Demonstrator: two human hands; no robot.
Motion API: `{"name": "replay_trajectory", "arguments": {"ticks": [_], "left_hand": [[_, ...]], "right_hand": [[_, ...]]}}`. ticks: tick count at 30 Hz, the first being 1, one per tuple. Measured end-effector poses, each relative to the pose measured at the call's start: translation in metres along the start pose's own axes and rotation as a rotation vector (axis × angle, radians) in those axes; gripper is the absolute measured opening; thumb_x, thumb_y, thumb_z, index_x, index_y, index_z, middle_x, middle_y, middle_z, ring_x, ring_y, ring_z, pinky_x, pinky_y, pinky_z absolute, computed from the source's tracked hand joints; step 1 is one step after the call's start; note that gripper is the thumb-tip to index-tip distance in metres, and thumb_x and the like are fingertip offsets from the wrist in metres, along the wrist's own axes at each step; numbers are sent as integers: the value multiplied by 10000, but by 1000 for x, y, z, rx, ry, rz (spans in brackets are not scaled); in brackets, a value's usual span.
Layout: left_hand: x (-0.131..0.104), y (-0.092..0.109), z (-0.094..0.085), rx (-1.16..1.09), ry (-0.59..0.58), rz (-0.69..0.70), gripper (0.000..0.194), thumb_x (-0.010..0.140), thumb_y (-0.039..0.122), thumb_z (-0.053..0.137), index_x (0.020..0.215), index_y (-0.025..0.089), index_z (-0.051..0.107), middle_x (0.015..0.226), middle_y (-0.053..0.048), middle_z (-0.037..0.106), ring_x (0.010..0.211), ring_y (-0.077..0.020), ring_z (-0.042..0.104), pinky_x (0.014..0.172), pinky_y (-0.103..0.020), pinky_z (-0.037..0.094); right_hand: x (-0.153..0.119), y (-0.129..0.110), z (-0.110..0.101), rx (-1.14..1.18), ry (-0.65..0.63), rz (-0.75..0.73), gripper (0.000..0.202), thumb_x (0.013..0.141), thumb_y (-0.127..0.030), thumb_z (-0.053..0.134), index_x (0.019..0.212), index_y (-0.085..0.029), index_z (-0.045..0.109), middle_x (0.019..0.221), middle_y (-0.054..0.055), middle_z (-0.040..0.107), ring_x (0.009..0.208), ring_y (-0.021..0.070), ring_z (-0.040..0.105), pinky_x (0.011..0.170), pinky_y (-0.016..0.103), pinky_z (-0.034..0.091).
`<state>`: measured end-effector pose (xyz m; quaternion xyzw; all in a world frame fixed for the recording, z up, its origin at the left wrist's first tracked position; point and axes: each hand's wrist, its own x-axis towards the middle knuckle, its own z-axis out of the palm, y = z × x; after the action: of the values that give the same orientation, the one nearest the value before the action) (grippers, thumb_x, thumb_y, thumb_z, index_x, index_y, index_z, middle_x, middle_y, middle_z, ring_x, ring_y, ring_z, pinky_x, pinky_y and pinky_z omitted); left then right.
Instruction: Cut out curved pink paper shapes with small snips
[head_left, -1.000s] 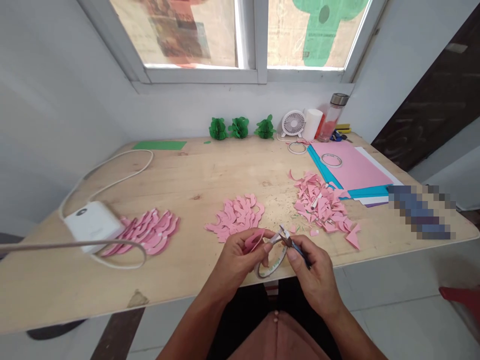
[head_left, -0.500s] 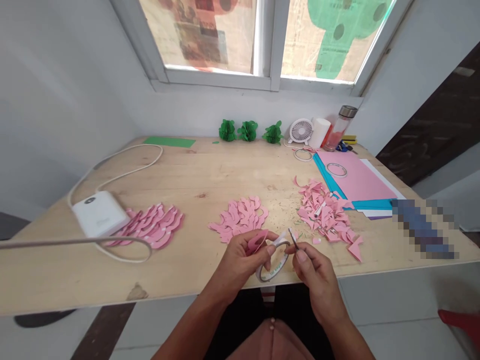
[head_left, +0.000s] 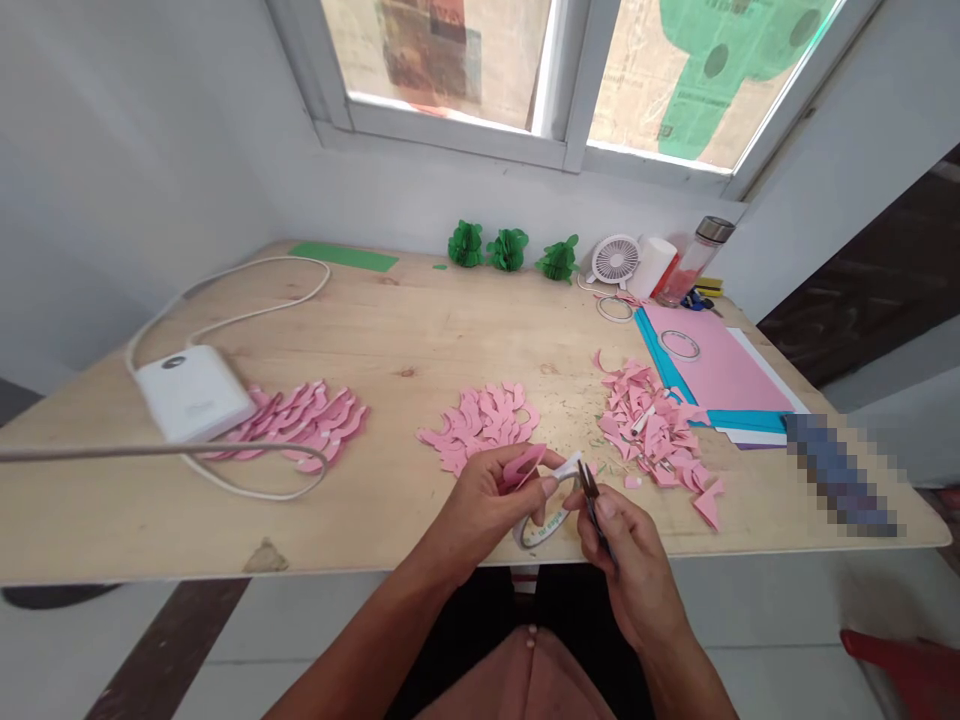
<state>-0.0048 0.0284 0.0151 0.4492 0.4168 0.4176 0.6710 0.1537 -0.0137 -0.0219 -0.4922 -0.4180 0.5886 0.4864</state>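
My left hand (head_left: 487,510) is closed, pinching a roll of double-sided tape (head_left: 551,530) by its upper side, with a folded pink paper cutout (head_left: 523,465) tucked among the fingers. A short white strip of tape (head_left: 570,466) sticks up from the roll. In my right hand (head_left: 622,530) is a small pair of dark scissors (head_left: 589,487), its blades slightly apart and pointing up at the strip's end. Just beyond my left hand lies a pile of wavy pink paper cutouts (head_left: 480,420). Pink paper scraps (head_left: 652,425) are heaped past my right hand.
A white power bank (head_left: 195,395) with a cable lies left, touching more pink cutouts (head_left: 315,425). Green paper ornaments (head_left: 508,250), a small fan (head_left: 615,262) and a glass bottle (head_left: 694,265) line the wall. Pink sheets (head_left: 720,365) lie right, under another tape roll (head_left: 680,346).
The scissors have turned and their blades now show apart beside the tape strip. Both hands stay close together, still holding the same things. The view has tilted slightly.
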Motion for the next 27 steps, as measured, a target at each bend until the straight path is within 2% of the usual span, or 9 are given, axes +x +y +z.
{"name": "replay_trajectory", "arguments": {"ticks": [14, 19, 22, 27], "left_hand": [[1, -2, -2, 53, -31, 18, 221, 752, 256, 645, 917, 109, 659, 477, 54, 521, 445, -50, 404, 420, -155, 302], [1, -1, -1, 63, -35, 19, 213, 757, 258, 640, 911, 112, 655, 465, 61, 504, 431, -44, 371, 419, -151, 300], [1, -1, -1, 59, -52, 23, 187, 765, 264, 634, 883, 121, 659, 470, 60, 493, 441, -46, 372, 421, -146, 304], [2, -1, -1, 72, -65, 30, 169, 772, 266, 630, 868, 132, 663, 480, 56, 487, 455, -52, 379, 426, -146, 310]], "right_hand": [[2, -3, -1, -170, -1, -89, 353, 872, -477, 502, 923, -146, 612, 577, -60, 316, 524, 81, 259, 479, 230, 186], [1, -6, 0, -277, 24, -145, 336, 874, -465, 498, 934, -165, 636, 618, -46, 373, 551, 87, 313, 502, 223, 237], [1, -9, 0, -319, 28, -172, 325, 875, -454, 498, 935, -176, 655, 637, -34, 445, 588, 100, 401, 533, 218, 296], [4, -11, 0, -338, 34, -200, 305, 874, -424, 507, 949, -182, 677, 788, 8, 615, 783, 151, 550, 680, 228, 394]]}}
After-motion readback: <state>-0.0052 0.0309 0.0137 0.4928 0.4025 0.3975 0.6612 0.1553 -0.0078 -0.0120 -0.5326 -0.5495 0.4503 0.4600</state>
